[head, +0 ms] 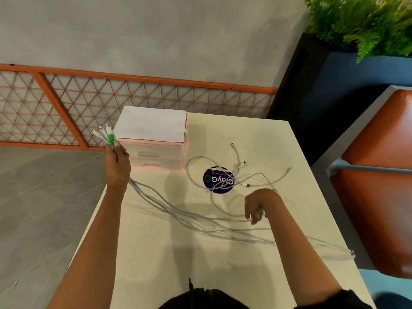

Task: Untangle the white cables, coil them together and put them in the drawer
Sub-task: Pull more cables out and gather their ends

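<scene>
Table (156,253): cables (200,216), drawer unit (156,150), sticker (217,180)

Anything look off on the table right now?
One cable end hangs past the table's right edge and could slip off. More cables lie looped and crossed over the blue sticker, loose from the bunch in the left hand.

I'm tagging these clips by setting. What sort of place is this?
Probably a cafe or casual shared lounge, not a home: an orange cushioned bench seat beside a cream table, a black planter of ferns, and an orange lattice railing against a concrete wall.
</scene>
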Motion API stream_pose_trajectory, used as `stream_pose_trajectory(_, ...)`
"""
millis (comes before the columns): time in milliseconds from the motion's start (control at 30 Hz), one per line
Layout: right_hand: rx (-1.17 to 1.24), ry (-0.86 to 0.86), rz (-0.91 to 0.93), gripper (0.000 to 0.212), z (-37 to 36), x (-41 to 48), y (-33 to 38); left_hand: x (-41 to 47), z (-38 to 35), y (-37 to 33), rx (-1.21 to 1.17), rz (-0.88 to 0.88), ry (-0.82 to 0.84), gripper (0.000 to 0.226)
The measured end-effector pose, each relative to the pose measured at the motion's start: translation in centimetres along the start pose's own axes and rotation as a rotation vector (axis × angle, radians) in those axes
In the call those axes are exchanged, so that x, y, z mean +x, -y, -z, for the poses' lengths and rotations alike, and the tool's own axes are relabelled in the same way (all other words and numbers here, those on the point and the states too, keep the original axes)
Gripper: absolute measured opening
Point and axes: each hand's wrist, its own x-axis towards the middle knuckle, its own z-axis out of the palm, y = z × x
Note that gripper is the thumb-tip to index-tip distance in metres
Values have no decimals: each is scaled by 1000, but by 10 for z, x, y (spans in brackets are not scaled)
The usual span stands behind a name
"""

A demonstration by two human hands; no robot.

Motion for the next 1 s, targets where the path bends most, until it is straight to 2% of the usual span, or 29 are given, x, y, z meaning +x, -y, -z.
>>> stream_pose_trajectory(33,-94,-10,-20,19,-3,1,4,0,0,-6,-72,34,-6,32)
stream_pose_trajectory(100,-74,-146,27,48,-4,1,16,-1,-3,-16,-204,80,-7,33)
stream_pose_trajectory(133,29,-261,90,60,-2,-2,25,0,-4,-20,-262,93,-4,34)
stream_pose_trajectory(200,301,-452,329,59,1,-4,50,2,-7,-26,-371,117,13,35)
stream_pose_trajectory(300,542,-460,575,90,0,1,95,5,-12,-35,-535,183,50,38)
stream_pose_trajectory(333,579,-454,618,92,-4,8,109,6,-13,-38,-588,215,59,39)
stream_pose_trajectory(433,670,-474,666,79,-17,29,134,10,-11,-41,-729,321,107,40)
stream_pose_trajectory(533,642,-482,689,39,-23,38,140,15,-3,-39,-862,419,115,41)
stream_pose_trajectory(567,671,-474,715,32,-24,38,141,16,-1,-37,-908,446,96,41)
stream_pose_trajectory(667,749,-508,725,32,-27,35,144,18,2,-30,-981,478,-3,42)
stream_pose_trajectory(767,740,-580,722,33,-28,36,146,11,4,-24,-791,457,-8,42)
stream_pose_trajectory(833,752,-602,711,34,-25,35,147,2,1,-17,-687,470,55,45)
stream_pose_trajectory(933,746,-625,688,34,-20,34,148,-19,-15,-5,-660,539,201,60)
stream_pose_trajectory(1000,735,-638,663,33,-16,34,150,-35,-29,2,-597,605,294,61)
